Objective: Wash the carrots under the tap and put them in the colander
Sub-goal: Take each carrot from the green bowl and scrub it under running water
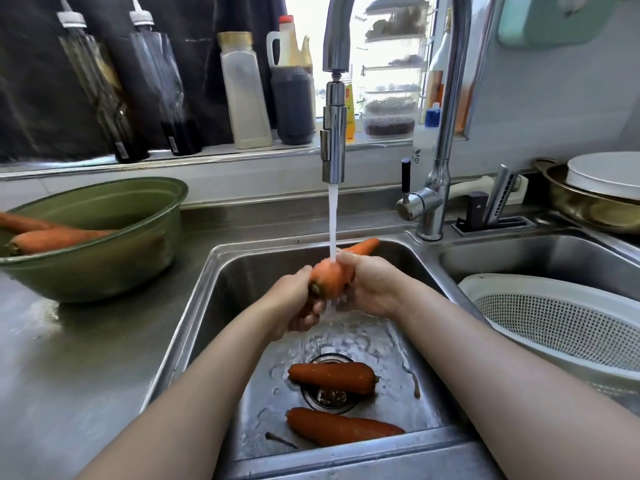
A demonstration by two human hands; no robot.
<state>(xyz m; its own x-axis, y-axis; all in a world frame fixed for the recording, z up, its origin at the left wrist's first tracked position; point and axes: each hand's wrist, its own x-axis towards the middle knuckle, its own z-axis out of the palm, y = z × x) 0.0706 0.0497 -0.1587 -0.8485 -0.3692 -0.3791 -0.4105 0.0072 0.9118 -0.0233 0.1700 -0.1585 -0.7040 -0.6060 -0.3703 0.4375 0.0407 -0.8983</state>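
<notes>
An orange carrot (329,277) is under the running tap (334,147), and water lands on its thick end. My left hand (298,303) grips the thick end and my right hand (372,285) wraps its middle; the tip sticks out beyond my right hand. Two more carrots lie on the floor of the sink (214,292): one carrot (332,377) across the drain, another carrot (341,427) nearer me. A green bowl (104,268) on the left counter holds two carrots (52,239). The white colander (561,323) sits in the right basin with nothing visible in it.
Bottles and jars line the window ledge behind the tap. A knife block slot (491,216) stands right of the tap base. A brass pot with a white lid (602,192) sits at the far right. Small carrot root scraps lie in the sink.
</notes>
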